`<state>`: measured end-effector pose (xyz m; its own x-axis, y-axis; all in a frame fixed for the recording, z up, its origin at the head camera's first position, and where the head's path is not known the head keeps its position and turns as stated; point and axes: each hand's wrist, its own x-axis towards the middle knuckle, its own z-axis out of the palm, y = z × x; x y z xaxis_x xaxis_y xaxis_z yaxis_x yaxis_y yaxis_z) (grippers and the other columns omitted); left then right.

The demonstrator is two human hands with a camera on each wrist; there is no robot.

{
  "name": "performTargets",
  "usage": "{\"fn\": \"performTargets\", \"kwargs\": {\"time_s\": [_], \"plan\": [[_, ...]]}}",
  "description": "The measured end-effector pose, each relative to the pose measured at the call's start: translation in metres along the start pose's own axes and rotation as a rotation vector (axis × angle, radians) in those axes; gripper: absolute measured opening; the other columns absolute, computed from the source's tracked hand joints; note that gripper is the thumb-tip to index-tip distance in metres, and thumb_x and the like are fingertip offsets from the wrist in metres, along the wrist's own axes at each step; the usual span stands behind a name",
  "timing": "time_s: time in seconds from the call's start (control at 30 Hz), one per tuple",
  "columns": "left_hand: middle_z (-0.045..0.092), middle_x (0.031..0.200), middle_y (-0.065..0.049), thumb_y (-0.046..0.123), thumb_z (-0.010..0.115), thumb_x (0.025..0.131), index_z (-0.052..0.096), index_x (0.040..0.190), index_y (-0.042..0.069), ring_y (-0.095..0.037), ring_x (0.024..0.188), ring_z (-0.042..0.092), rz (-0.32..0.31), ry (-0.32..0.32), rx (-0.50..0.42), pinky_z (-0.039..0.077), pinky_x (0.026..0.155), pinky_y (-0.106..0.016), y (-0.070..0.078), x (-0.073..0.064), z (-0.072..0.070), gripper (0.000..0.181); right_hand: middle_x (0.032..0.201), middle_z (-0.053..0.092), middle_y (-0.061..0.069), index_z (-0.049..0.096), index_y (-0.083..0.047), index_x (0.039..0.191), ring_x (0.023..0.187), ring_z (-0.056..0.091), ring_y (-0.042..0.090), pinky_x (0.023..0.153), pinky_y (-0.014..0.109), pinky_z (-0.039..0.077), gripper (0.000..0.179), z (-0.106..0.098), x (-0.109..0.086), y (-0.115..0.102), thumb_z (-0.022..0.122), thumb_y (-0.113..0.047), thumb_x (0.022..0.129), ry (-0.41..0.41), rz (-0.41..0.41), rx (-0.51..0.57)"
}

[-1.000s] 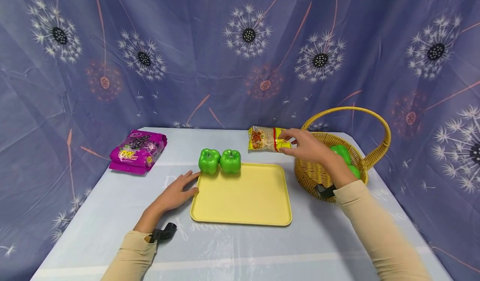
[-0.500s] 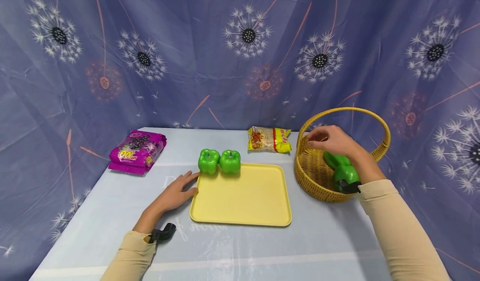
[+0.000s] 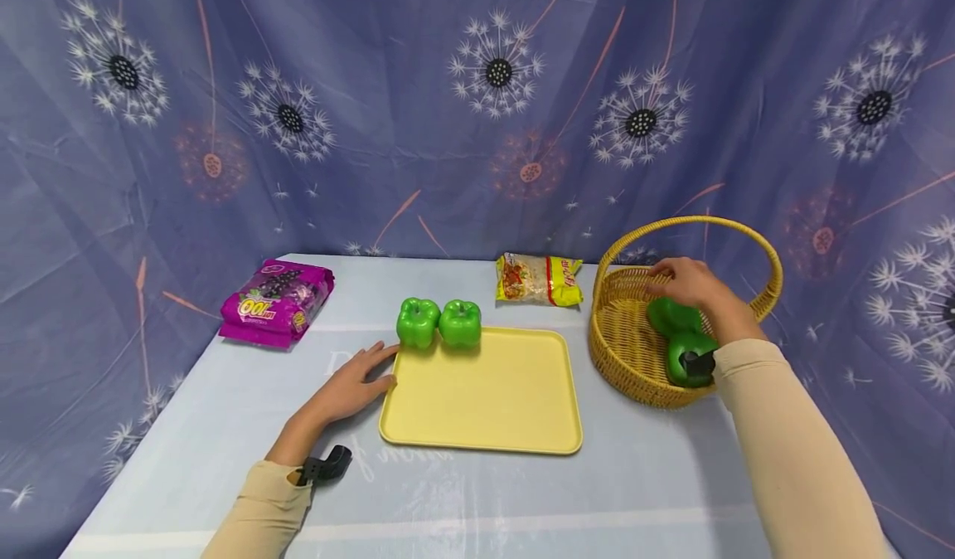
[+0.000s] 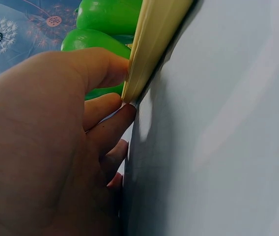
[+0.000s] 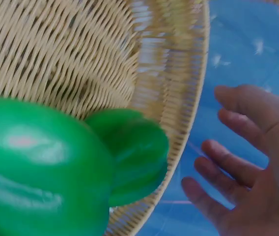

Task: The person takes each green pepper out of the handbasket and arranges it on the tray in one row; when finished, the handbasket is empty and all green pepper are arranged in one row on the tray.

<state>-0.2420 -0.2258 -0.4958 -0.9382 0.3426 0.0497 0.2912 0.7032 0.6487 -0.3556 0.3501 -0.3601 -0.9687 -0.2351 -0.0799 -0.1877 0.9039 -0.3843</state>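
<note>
My left hand (image 3: 346, 389) lies beside the yellow tray (image 3: 485, 401), fingers loosely extended. In the left wrist view its thumb and fingertips are at the tray's edge (image 4: 147, 44). Two green bell peppers, one left (image 3: 418, 323) and one right (image 3: 460, 324), sit side by side at the tray's far left corner. Over the wicker basket (image 3: 622, 335) hovers my right hand (image 3: 694, 287), holding nothing. Inside are a far green pepper (image 3: 674, 317) and a nearer one (image 3: 686, 360), partly covered by my wrist. The right wrist view shows relaxed, spread fingers (image 5: 228, 164) above the rim.
A purple grape-print bag (image 3: 278, 302) lies at the back left of the table (image 3: 448, 509). Between tray and basket, toward the back, is a yellow-ended clear food packet (image 3: 539, 279). The basket's tall handle (image 3: 701, 220) arches up behind my right hand. A patterned blue curtain (image 3: 388, 128) hangs behind.
My right hand has moved right, from beside the food packet to over the basket's peppers. The left hand has stayed at the tray edge.
</note>
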Motion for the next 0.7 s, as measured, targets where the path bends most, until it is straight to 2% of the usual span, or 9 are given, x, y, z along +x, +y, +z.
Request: {"fn": "performTargets", "kwargs": {"time_s": [0.2, 0.43, 0.63, 0.7], "plan": [[0.028, 0.151, -0.025, 0.029, 0.056, 0.097, 0.04, 0.148, 0.011, -0.046, 0.138, 0.019, 0.02, 0.011, 0.004, 0.013, 0.112, -0.058, -0.002, 0.001, 0.0, 0.056, 0.133, 0.044, 0.034, 0.056, 0.002, 0.13, 0.116, 0.042, 0.054, 0.09, 0.064, 0.041, 0.051, -0.001, 0.004, 0.009, 0.062, -0.032, 0.092, -0.051, 0.029, -0.098], [0.028, 0.151, -0.025, 0.03, 0.057, 0.097, 0.041, 0.147, 0.011, -0.046, 0.139, 0.02, 0.019, 0.007, 0.004, 0.014, 0.112, -0.058, -0.003, -0.001, 0.003, 0.056, 0.134, 0.042, 0.034, 0.054, 0.002, 0.132, 0.118, 0.039, 0.054, 0.091, 0.064, 0.04, 0.052, 0.011, 0.0, 0.016, 0.067, -0.024, 0.089, -0.138, 0.072, -0.113], [0.028, 0.151, -0.025, 0.031, 0.056, 0.097, 0.041, 0.147, 0.011, -0.047, 0.138, 0.02, 0.02, 0.011, 0.015, 0.014, 0.112, -0.059, -0.002, 0.0, 0.002, 0.057, 0.127, 0.048, 0.031, 0.056, 0.003, 0.129, 0.111, 0.046, 0.047, 0.087, 0.059, 0.045, 0.054, 0.012, -0.001, 0.022, 0.072, -0.024, 0.085, -0.122, 0.123, -0.083], [0.028, 0.151, -0.025, 0.032, 0.056, 0.097, 0.04, 0.148, 0.012, -0.047, 0.138, 0.02, 0.016, 0.011, 0.017, 0.015, 0.112, -0.059, -0.002, -0.001, 0.001, 0.057, 0.125, 0.05, 0.03, 0.058, 0.003, 0.127, 0.109, 0.047, 0.046, 0.086, 0.058, 0.045, 0.054, 0.012, -0.001, 0.024, 0.073, -0.024, 0.084, -0.101, 0.114, -0.083]]}}
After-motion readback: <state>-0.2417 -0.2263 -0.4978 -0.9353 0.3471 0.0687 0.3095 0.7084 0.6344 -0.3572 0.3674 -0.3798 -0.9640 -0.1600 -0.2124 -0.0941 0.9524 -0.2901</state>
